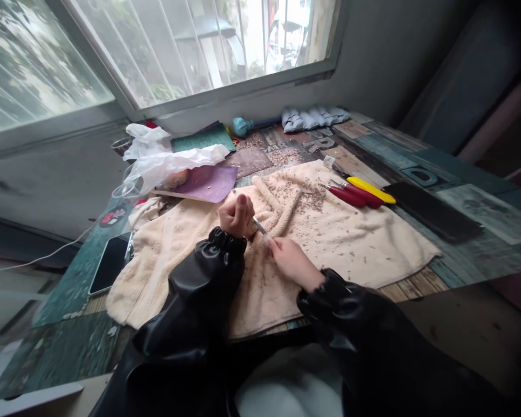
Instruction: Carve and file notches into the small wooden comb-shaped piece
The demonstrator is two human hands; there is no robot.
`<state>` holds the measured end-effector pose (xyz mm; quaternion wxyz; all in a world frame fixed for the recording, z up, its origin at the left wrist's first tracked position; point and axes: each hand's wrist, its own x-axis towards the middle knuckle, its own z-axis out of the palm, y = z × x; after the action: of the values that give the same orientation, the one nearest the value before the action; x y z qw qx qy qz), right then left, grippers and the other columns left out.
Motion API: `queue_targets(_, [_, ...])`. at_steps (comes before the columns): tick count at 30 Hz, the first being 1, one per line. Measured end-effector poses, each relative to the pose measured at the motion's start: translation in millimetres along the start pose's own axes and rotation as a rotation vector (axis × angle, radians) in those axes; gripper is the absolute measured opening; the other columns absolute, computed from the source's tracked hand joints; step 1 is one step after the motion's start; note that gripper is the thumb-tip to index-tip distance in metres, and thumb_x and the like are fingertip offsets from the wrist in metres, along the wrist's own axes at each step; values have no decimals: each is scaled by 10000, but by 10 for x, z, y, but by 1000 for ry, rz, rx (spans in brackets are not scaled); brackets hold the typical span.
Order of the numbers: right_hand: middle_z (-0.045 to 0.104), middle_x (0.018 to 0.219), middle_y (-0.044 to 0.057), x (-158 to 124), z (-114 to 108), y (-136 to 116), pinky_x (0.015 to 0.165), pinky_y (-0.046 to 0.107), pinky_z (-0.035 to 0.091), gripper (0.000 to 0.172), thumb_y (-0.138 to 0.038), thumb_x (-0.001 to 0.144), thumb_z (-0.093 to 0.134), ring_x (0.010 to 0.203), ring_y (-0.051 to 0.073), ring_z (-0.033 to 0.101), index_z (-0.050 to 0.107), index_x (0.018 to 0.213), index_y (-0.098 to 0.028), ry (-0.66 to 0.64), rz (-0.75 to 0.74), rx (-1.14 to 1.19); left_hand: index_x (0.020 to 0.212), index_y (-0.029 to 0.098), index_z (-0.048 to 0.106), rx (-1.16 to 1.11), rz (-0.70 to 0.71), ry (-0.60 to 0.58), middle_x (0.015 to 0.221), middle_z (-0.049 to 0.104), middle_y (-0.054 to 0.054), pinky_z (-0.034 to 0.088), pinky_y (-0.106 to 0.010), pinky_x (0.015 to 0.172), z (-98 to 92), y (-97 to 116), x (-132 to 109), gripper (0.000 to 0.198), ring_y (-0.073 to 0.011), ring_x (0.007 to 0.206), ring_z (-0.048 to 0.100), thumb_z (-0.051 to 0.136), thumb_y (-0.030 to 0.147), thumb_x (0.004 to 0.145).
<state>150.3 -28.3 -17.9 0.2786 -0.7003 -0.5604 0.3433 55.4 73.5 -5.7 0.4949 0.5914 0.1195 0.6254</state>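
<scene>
My left hand (237, 215) is closed in a fist over the cream towel (351, 243), gripping something small that I cannot make out. My right hand (290, 260) is closed on a thin metal tool (259, 226), whose tip points up toward the left fist. Both arms wear black glossy sleeves. Wood shavings (310, 200) are scattered over the towel beyond the hands.
Two red-handled tools (351, 196) and a yellow-handled one (371, 190) lie at the towel's far right, beside a black strip (432, 211). A phone (109, 264) lies at left. A purple sheet (208, 182), white plastic bags (165, 159) and a green mat (204, 139) sit near the window.
</scene>
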Motion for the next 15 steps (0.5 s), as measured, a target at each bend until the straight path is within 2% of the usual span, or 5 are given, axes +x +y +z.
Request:
queue_targets(5, [556,598,45,-4,-6,-22,533,230,293,341,-276,863,325,557,132,463,536,623,-157,15,7,-1,377,139,303,-65,-71,-112,367,279,45,214,-203,356,30,26,-14,548,-36,332,299,512,425,796])
queue_targets(9, [610,724,80,28,49,-67,581,231,318,323,-252,871,306,648,147,508,559,699,-149,53,6,10,381,142,287,-91,-73,-27,374,277,46,213,-196,343,86,32,-42,556,-34,327,304,518,446,785])
queue_targets(15, [549,607,30,-85,-8,23,522,222,294,328,-289,869,318,540,120,434,509,633,-163,39,10,21,394,144,291,-156,-171,-101,392,289,45,223,-197,346,150,44,-76,542,-34,332,299,531,440,779])
